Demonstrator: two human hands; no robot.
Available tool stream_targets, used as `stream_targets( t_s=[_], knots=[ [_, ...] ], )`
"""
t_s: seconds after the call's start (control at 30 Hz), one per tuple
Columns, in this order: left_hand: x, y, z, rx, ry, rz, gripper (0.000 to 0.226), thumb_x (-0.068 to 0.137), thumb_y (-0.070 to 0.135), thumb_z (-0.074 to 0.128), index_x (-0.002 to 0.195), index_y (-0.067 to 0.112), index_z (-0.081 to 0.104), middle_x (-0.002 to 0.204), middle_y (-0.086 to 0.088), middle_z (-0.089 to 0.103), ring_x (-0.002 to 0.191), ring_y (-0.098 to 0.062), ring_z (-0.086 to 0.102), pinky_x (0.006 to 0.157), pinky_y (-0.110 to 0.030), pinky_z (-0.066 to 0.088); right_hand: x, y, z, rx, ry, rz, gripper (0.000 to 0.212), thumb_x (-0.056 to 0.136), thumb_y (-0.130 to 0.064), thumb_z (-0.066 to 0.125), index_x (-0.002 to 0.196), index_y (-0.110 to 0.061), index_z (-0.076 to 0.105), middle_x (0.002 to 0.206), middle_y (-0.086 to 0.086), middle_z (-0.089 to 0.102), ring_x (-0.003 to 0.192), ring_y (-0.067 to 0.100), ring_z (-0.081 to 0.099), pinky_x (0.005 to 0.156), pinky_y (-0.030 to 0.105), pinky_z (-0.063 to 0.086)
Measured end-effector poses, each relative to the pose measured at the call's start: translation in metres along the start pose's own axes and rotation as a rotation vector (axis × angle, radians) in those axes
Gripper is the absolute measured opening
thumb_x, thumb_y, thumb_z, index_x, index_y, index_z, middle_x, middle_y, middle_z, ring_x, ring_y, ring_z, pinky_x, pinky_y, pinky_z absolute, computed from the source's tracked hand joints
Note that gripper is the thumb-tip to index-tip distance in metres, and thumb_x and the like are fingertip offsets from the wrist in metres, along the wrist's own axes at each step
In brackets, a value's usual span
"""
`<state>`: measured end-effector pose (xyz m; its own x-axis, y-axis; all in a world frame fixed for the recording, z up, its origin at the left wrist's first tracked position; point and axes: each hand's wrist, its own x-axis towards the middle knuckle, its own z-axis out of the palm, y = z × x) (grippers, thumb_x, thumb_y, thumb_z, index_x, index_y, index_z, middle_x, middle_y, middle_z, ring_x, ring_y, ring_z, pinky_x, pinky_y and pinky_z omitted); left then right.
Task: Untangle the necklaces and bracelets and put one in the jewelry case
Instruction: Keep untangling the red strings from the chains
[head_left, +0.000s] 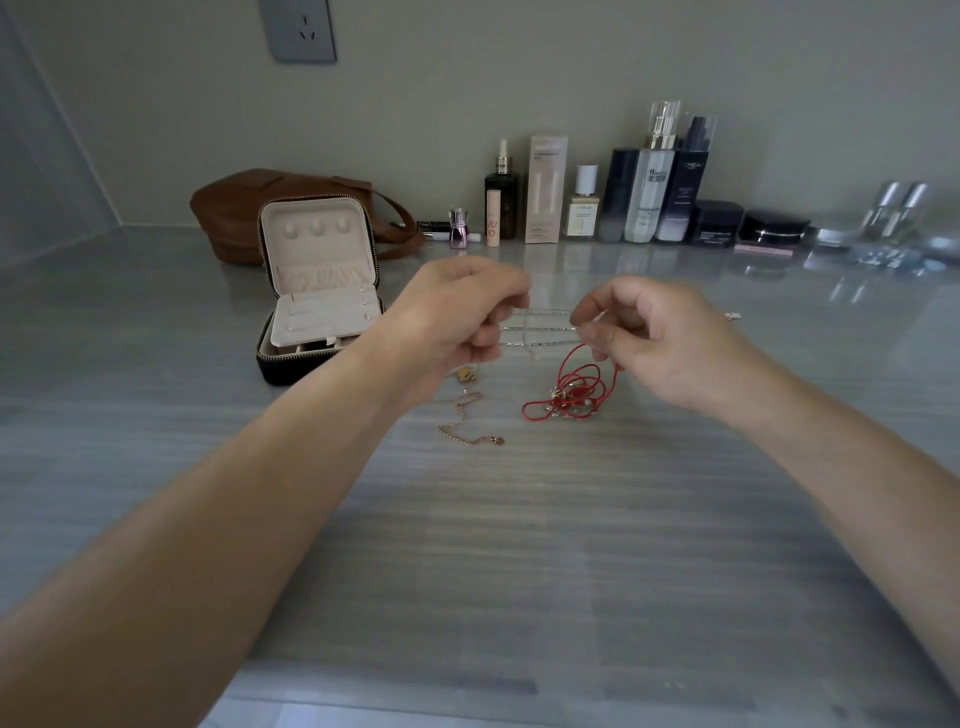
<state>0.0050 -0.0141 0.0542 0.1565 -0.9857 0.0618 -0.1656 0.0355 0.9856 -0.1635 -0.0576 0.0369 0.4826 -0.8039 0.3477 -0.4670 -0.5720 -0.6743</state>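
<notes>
Head view. My left hand and right hand are raised just above the table, a little apart. Both have their fingers curled. A silver chain runs between them in several near-level strands, and each hand pinches it at its fingertips.

A red cord lies in a loose tangle on the table below my right hand. One loop of it rises to that hand's fingers, but I cannot tell whether they grip the cord as well as the chain. Small metal charms sit in the tangle.

A gold chain lies on the table below my left hand, apart from the red cord. Its upper end passes under the hand.

The jewelry case stands open on the table, left of my left hand. Its lid is upright and shows a pale lining with three hooks and a gathered pocket. An inner flap rests over the base. None of the chains is in the case.

Behind the case lies a brown bag. A row of bottles stands along the wall to the right, and a wall socket is above.
</notes>
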Motion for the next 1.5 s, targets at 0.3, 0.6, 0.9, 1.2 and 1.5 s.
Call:
stream_targets(
  t_s=[0.3, 0.6, 0.9, 1.2, 1.5],
  knots=[
    [-0.006, 0.005, -0.001, 0.182, -0.109, 0.037, 0.020, 0.091, 0.022, 0.057, 0.072, 0.016, 0.061, 0.043, 0.014, 0.032, 0.037, -0.005, 0.021, 0.035, -0.014, 0.014, -0.002, -0.009, 0.008, 0.098, -0.082, -0.042, 0.020, 0.079, -0.046, 0.056, 0.090, -0.031, 0.064, 0.092, -0.006, 0.068, 0.088, 0.014, 0.063, 0.083, 0.029, 0.048],
    [-0.010, 0.018, -0.039, 0.691, -0.203, -0.114, 0.016, 0.086, 0.028, 0.064, 0.073, 0.019, 0.068, 0.067, 0.009, 0.063, 0.049, 0.000, 0.054, 0.045, -0.016, 0.037, -0.002, 0.007, 0.007, -0.232, -0.097, 0.007, 0.006, 0.083, -0.024, 0.069, 0.088, -0.026, 0.071, 0.079, -0.018, 0.060, 0.071, 0.000, 0.053, 0.061, 0.012, 0.036],
    [-0.010, 0.020, -0.041, 0.433, -0.239, -0.021, 0.015, 0.085, 0.026, 0.063, 0.075, 0.016, 0.068, 0.057, 0.005, 0.056, 0.051, -0.007, 0.049, 0.054, -0.023, 0.039, 0.009, -0.037, 0.017, -0.124, -0.206, -0.014, 0.030, 0.075, -0.035, 0.073, 0.102, -0.031, 0.060, 0.092, -0.013, 0.061, 0.076, 0.004, 0.057, 0.073, 0.023, 0.046],
    [-0.006, 0.011, -0.034, 0.644, -0.343, -0.063, 0.009, 0.082, 0.030, 0.068, 0.078, 0.022, 0.068, 0.064, 0.010, 0.062, 0.057, -0.001, 0.058, 0.065, -0.022, 0.047, -0.008, -0.027, 0.026, -0.152, -0.278, 0.097, 0.016, 0.078, -0.030, 0.072, 0.065, -0.024, 0.067, 0.066, -0.004, 0.066, 0.063, 0.015, 0.059, 0.069, 0.035, 0.051],
    [-0.004, 0.014, -0.048, 0.700, -0.355, -0.092, 0.013, 0.082, 0.034, 0.068, 0.075, 0.023, 0.067, 0.063, 0.010, 0.059, 0.057, -0.002, 0.054, 0.064, -0.021, 0.047, -0.014, -0.034, 0.042, -0.251, -0.281, 0.061, 0.013, 0.073, -0.031, 0.078, 0.068, -0.027, 0.066, 0.064, -0.013, 0.060, 0.060, 0.001, 0.052, 0.060, 0.019, 0.043]
  ],
)
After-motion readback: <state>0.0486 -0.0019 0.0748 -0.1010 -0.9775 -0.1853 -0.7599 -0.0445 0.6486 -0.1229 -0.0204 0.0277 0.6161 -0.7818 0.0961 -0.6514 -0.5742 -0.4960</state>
